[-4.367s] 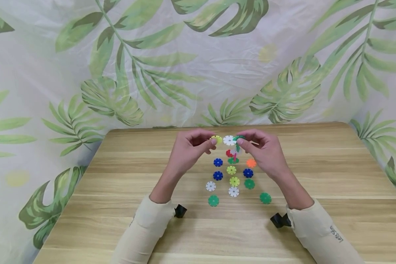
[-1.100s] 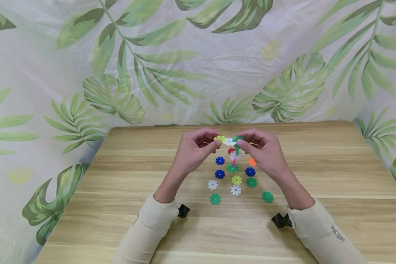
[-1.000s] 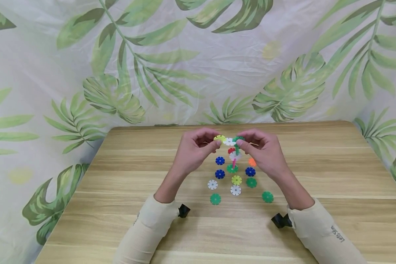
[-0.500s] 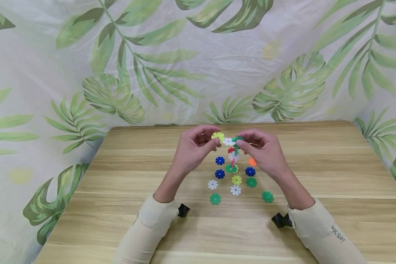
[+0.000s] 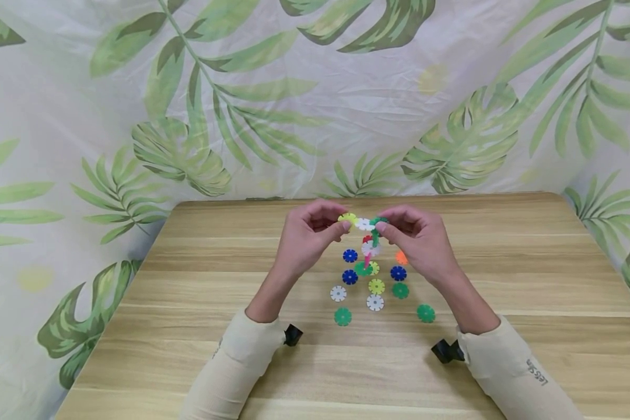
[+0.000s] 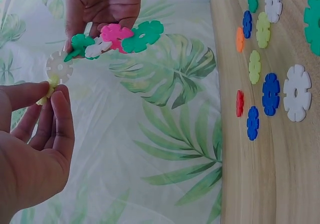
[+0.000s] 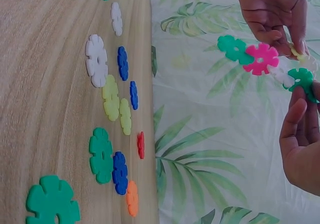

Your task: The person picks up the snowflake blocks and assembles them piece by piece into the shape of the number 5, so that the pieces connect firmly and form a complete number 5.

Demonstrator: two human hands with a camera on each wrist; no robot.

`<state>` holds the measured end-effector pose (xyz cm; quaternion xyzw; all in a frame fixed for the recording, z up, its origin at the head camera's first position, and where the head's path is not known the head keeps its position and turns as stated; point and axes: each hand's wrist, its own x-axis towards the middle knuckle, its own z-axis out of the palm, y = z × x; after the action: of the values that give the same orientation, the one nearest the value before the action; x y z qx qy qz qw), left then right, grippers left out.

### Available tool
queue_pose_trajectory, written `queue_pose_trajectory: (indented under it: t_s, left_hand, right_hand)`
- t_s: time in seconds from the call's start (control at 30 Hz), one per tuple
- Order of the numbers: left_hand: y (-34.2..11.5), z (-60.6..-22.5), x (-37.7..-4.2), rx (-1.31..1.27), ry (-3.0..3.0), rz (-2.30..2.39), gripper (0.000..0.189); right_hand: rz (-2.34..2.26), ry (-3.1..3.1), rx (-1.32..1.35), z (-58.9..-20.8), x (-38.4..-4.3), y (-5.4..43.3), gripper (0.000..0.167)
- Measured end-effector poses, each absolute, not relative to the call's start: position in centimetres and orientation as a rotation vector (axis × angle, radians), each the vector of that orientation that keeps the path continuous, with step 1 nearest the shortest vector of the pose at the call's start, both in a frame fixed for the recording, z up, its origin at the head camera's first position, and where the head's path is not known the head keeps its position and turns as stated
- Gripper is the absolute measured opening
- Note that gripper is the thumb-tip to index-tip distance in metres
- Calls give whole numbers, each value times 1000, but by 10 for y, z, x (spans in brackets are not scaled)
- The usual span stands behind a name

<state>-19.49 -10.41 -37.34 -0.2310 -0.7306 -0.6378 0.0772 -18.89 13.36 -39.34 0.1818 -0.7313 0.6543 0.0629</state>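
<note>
My left hand (image 5: 308, 234) pinches a yellow notched disc (image 5: 347, 219) between thumb and fingers. That disc meets the edge of a white notched disc (image 6: 59, 67), held up above the table. At the white disc's other side, my right hand (image 5: 419, 236) pinches a green disc (image 7: 301, 78) of the same kind. From there a chain of slotted discs hangs down: a white disc (image 5: 370, 249), a pink disc (image 7: 261, 59) and a green disc (image 6: 143, 36) at its free end. The right fingers partly cover the upper green part.
Loose notched discs lie flat on the wooden table (image 5: 189, 350) beneath the hands: several in blue, yellow, white and green, plus an orange disc (image 5: 401, 258) and a red disc (image 6: 240, 103). A leaf-patterned cloth (image 5: 273, 116) stands behind the table's far edge.
The yellow disc has come against the white disc and its tilt has shifted in my left fingers. The chain's lower end has swung left and nearer. My right hand stays almost still.
</note>
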Motion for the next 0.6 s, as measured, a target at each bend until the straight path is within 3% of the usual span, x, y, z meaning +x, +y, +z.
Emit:
queue_pose_trajectory:
  t_s: [0.6]
  left_hand:
    - [-103, -373, -195, -707, -2232, -1903, 14]
  right_hand:
    - [1962, -2248, 520, -394, -190, 134, 17]
